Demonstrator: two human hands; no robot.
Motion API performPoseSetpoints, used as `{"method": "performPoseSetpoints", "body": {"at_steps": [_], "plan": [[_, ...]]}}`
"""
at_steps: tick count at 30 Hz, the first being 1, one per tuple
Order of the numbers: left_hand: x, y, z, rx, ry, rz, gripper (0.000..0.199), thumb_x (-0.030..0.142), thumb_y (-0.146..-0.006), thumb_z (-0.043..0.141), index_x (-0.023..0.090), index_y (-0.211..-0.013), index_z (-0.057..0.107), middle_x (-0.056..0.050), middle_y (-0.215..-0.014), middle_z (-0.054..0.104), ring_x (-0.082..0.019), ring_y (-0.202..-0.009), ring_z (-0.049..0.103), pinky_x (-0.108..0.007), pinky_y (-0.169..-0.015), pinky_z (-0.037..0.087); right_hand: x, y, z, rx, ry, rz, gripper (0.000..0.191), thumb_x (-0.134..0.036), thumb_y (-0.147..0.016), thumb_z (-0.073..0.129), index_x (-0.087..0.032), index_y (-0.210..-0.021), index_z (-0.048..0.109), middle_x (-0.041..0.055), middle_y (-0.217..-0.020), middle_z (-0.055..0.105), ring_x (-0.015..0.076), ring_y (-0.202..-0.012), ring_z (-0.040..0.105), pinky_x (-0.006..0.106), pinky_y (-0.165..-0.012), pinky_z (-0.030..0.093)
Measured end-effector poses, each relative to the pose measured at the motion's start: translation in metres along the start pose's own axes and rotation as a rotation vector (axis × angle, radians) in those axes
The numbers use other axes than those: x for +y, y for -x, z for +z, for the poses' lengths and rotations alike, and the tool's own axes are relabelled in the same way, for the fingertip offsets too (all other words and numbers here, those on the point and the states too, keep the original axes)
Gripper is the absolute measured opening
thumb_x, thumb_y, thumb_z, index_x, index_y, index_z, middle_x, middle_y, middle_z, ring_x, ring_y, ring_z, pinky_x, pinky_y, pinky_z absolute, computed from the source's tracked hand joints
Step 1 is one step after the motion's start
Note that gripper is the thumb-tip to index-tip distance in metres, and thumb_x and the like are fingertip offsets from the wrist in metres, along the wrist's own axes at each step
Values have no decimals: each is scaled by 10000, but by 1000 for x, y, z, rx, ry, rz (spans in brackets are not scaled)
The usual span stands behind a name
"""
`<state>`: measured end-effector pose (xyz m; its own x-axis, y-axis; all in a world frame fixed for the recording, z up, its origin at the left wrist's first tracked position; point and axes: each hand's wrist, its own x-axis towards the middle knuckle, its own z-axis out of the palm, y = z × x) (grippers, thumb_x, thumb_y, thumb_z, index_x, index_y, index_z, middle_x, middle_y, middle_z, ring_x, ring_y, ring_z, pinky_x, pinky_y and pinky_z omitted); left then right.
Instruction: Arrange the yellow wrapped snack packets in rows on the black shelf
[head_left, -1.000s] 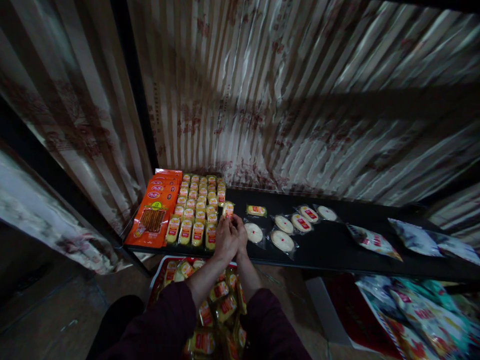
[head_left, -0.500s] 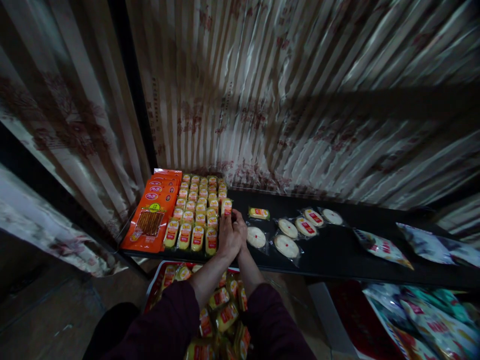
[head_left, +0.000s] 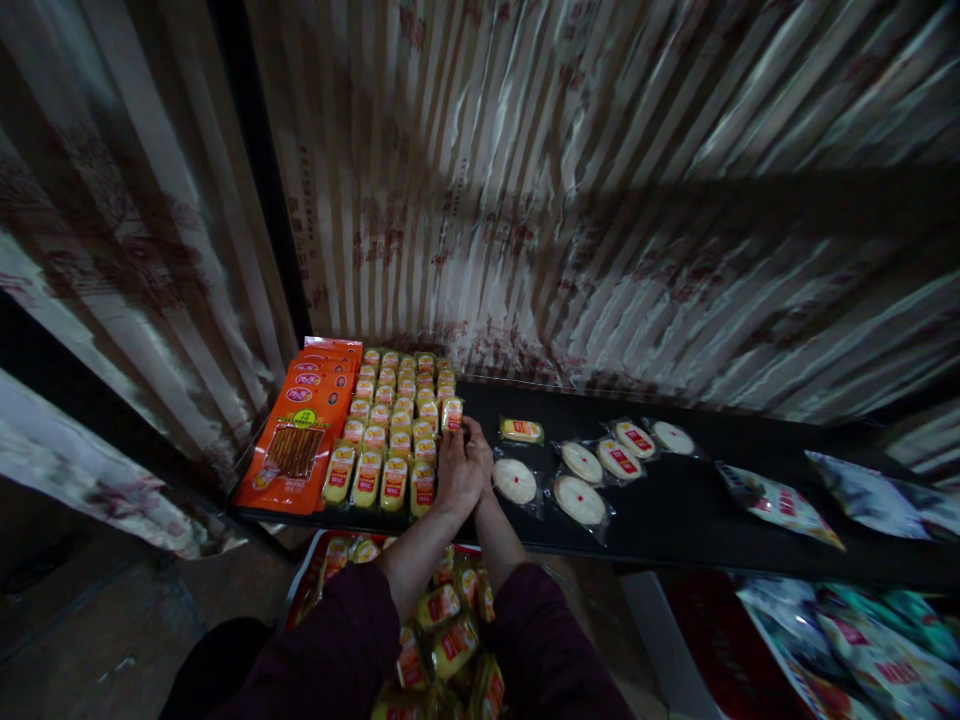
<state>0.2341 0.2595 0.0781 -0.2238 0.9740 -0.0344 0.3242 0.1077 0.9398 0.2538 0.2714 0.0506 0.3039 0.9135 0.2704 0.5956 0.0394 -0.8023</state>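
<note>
Yellow cake point(head_left: 451, 413) at the right edge of the packed rows point(head_left: 400, 438) wants a light, level touch, I judge, my left hand point(head_left: 456, 484) pinching its near end, my right hand point(head_left: 484, 460) alongside, its grip too hidden to tell.

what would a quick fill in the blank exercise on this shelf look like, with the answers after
The flat packs at the left end of the shelf are mainly ____ in colour.
The left hand and right hand are to the ____ of the rows of small yellow packs.
Of the six round packs, ____ show a large red label.

Missing words: orange; right; two
</note>
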Motion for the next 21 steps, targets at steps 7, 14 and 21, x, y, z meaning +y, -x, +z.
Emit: {"method": "performPoseSetpoints", "body": {"at_steps": [7, 14, 21], "plan": [[0, -4, 2, -75, 102, 38, 428, 175, -817, 427, 203, -1211, 591, -128, -1135, 640, -306, -1240, 482, -432, -1095, 300, -2, -3, -2, -31, -23, -4, 372, -117, -677, 452, -184, -991, 639, 68, -970, 691, 184, -866, 624, 282, -803, 500], [0, -7, -1, -67, 120, 77, 373, 207, -835, 466, 211, -1181, 607, -125, -1167, 631, -294, -1247, 481, -420, -1084, 314, -15, 5, 1, 21, -60, -36, 397, -136, -703, 413, -221, -1018, 639, 50, -968, 691, 182, -901, 620, 286, -813, 487], [-9, 1, -35, -42, 64, 112, 345, 372, -889, 539, 193, -1183, 553, -87, -1236, 555, -209, -1071, 564, -427, -908, 487, -24, 24, 34, 98, 16, -15, 465, -141, -736, 350, -231, -1102, 621, 77, -1102, 654, 235, -1084, 559, 372, -893, 452]]}}
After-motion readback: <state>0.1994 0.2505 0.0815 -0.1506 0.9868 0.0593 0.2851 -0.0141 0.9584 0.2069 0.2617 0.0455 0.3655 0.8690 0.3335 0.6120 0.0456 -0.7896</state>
